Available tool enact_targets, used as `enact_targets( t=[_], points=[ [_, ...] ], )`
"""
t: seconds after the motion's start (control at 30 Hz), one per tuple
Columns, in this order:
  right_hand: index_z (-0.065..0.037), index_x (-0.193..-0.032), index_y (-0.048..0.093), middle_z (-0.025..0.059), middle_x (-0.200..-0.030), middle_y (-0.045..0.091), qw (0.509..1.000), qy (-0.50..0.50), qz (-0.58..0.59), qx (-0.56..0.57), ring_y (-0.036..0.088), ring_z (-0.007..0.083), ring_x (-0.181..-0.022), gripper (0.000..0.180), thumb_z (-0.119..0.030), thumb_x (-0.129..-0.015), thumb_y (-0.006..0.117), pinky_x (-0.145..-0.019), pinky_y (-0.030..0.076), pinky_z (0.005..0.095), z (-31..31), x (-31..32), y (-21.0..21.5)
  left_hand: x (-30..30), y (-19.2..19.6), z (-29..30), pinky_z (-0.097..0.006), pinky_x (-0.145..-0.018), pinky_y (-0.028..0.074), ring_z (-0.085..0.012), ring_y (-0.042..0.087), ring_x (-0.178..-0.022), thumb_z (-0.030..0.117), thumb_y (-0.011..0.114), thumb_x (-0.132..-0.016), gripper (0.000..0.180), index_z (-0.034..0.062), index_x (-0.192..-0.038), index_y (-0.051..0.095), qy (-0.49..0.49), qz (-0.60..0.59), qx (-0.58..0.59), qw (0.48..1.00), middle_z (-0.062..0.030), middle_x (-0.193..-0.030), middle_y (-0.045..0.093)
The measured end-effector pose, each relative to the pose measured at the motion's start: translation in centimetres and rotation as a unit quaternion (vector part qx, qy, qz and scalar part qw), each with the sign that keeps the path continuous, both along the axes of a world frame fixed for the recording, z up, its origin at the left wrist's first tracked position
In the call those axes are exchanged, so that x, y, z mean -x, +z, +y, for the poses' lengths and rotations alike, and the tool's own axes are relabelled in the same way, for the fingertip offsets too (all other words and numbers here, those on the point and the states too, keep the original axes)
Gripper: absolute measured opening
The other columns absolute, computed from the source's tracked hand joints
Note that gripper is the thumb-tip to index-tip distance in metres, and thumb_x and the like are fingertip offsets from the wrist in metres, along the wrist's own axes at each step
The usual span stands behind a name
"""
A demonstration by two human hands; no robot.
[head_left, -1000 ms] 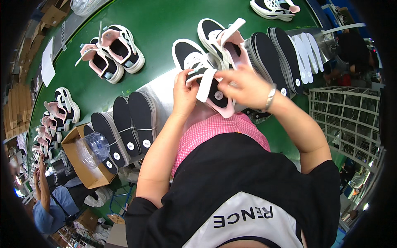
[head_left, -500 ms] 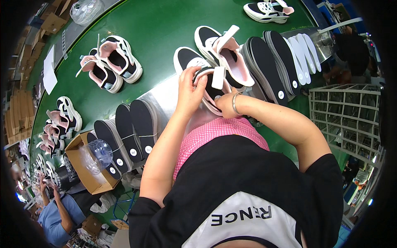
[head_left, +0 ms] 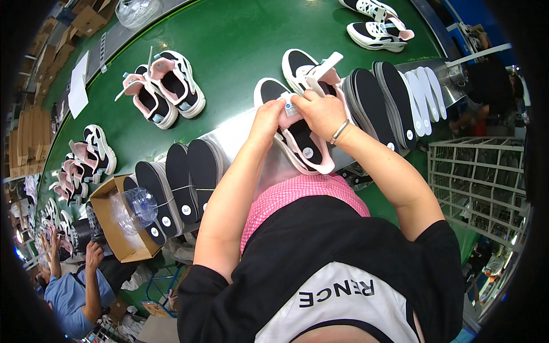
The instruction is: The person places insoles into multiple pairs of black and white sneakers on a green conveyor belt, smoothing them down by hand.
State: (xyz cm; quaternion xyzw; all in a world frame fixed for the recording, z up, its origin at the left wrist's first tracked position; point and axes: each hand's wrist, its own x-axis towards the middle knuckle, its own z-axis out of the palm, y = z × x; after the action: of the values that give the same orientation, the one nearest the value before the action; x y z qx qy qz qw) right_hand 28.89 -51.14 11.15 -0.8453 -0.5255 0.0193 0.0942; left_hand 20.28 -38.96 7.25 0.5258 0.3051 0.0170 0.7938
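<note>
A black, white and pink sneaker [head_left: 267, 91] stands in front of me on the metal ledge, toe pointing away. My left hand [head_left: 267, 120] pinches the left side of its pink tongue [head_left: 290, 110]. My right hand [head_left: 325, 113] grips the tongue's other side, so the tongue is spread upright with a small label showing. Inside the shoe lies a black insole [head_left: 303, 140] with a round white sticker at the heel. A matching sneaker [head_left: 298, 64] stands just beyond, to the right, partly hidden by my right hand.
Black insole stacks [head_left: 366, 97] and white insoles [head_left: 426, 94] lie to the right; more black stacks [head_left: 183, 177] lie left, beside a carton [head_left: 108, 223] holding clear plastic. Sneaker pairs [head_left: 166, 91] stand on the green surface [head_left: 229, 34]. A wire rack [head_left: 474, 177] is at right; a co-worker [head_left: 80, 291] is lower left.
My right hand has come out of the shoe's opening and moved up to the tongue. The tongue is now held up between both hands, and the insole inside shows.
</note>
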Motion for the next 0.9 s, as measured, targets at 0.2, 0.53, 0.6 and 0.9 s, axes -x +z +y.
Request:
enact_targets(
  t=[0.2, 0.53, 0.6, 0.9],
  points=[
    [-0.003, -0.082, 0.058, 0.0000, -0.075, 0.054, 0.820, 0.009, 0.572, -0.017, 0.051, 0.0080, -0.070, 0.007, -0.009, -0.077, 0.058, -0.067, 0.042, 0.0214, 0.3, -2.3, 1.0, -0.2, -0.4, 0.4, -0.023, -0.056, 0.038, -0.0106, 0.049, -0.060, 0.030, 0.049, -0.083, 0.029, 0.0026, -0.083, 0.059, 0.033, -0.037, -0.044, 0.998, -0.0021, -0.070, 0.057],
    [0.000, -0.080, 0.053, 0.0028, -0.072, 0.051, 0.871, -0.084, 0.453, -0.170, 0.048, 0.0108, -0.067, 0.010, -0.008, -0.075, 0.057, -0.063, 0.040, 0.0234, -3.5, 1.7, 3.8, 5.7, 5.3, 0.0, -0.030, -0.074, 0.042, -0.0191, 0.052, -0.082, 0.013, 0.061, -0.075, 0.029, -0.0012, -0.098, 0.049, 0.176, -0.118, -0.535, 0.818, -0.0096, -0.091, 0.053],
    [0.001, -0.080, 0.053, 0.0046, -0.072, 0.050, 0.902, -0.036, 0.394, -0.174, 0.048, 0.0127, -0.067, 0.010, -0.007, -0.074, 0.057, -0.063, 0.040, 0.0242, -3.8, 3.5, 4.6, 7.3, 5.6, -2.7, -0.026, -0.067, 0.043, -0.0139, 0.051, -0.079, 0.013, 0.061, -0.077, 0.032, 0.0028, -0.103, 0.047, 0.045, -0.172, -0.299, 0.937, -0.0056, -0.087, 0.053],
    [-0.001, -0.092, 0.055, 0.0131, -0.092, 0.055, 0.986, -0.045, 0.123, -0.107, 0.053, 0.0281, -0.086, 0.024, -0.012, -0.073, 0.061, -0.075, 0.043, 0.0352, -7.9, 0.5, 2.0, 17.8, 8.0, 5.5, -0.026, -0.073, 0.043, -0.0184, 0.055, -0.081, 0.004, 0.056, -0.078, 0.015, 0.0029, -0.093, 0.054, 0.293, 0.008, -0.638, 0.712, -0.0059, -0.087, 0.057]
  ],
)
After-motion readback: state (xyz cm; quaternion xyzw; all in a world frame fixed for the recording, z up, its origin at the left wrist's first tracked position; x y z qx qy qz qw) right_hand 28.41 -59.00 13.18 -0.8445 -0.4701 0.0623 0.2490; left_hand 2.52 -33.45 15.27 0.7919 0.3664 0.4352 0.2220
